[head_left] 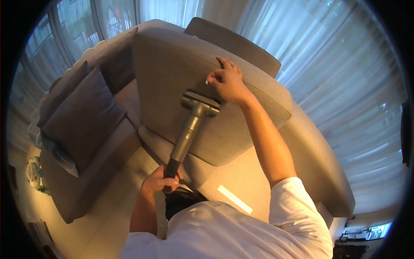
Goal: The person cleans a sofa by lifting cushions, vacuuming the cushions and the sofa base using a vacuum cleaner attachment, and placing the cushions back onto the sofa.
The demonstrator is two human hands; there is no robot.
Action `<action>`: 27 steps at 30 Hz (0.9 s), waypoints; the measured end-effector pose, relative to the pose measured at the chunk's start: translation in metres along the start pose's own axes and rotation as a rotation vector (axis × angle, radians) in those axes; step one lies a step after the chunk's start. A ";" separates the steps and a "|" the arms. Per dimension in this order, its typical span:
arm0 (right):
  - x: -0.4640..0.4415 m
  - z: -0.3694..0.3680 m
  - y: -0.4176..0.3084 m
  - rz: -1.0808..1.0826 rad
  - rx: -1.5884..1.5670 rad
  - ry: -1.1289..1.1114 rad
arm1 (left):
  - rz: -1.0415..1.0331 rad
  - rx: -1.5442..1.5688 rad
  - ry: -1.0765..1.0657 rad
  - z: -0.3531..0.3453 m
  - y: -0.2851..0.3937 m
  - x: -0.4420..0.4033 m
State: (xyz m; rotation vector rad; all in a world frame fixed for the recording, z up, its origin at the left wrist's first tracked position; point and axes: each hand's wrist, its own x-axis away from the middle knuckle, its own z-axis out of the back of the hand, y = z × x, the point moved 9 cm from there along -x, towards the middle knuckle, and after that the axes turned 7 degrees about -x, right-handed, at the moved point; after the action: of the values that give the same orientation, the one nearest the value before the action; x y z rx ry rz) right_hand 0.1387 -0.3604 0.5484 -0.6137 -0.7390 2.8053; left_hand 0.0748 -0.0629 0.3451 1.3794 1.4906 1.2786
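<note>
My left hand is wrapped round the black handle end of a grey vacuum tube. The tube's wide brush head lies against the face of a large grey sofa cushion, which is tilted up. Above and right of the brush head, my right hand is at the same cushion, near its upper edge. Its thumb and index finger pinch a small white piece, too small to name, while the other fingers are bent toward the fabric.
Grey pillows lean on the sofa's left part. Behind the cushion stands another grey cushion. Sheer curtains hang behind. A white strip lies on the pale surface below the cushion. A round item stands far left.
</note>
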 end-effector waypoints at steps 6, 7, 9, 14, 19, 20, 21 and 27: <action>-0.002 0.002 -0.001 -0.007 0.070 -0.194 | 0.014 -0.149 -0.008 -0.002 0.014 -0.030; -0.003 0.001 0.003 -0.015 0.101 -0.242 | -0.016 -0.154 0.000 0.000 0.017 -0.035; -0.006 0.003 0.006 -0.030 0.092 -0.255 | -0.051 -0.180 0.011 0.002 0.021 -0.037; -0.005 0.010 0.016 -0.042 -0.009 -0.129 | -0.185 -0.275 0.747 0.052 0.006 -0.028; -0.028 0.015 0.007 -0.021 0.198 0.054 | -0.368 -0.306 0.913 0.068 0.076 -0.028; -0.036 0.018 0.004 0.061 0.244 0.134 | -0.328 -0.370 0.899 0.064 0.098 -0.034; -0.046 0.020 0.013 0.052 0.244 0.141 | -0.286 -0.429 0.887 0.063 0.113 -0.043; -0.069 0.024 0.078 -0.188 0.094 0.095 | 0.037 -0.583 0.904 0.089 0.027 -0.054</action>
State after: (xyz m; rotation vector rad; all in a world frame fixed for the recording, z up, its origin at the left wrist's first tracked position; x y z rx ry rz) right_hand 0.1852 -0.4563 0.5522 -0.6215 -0.6091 2.6023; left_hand 0.1756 -0.1010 0.3428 0.4357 1.4123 2.3014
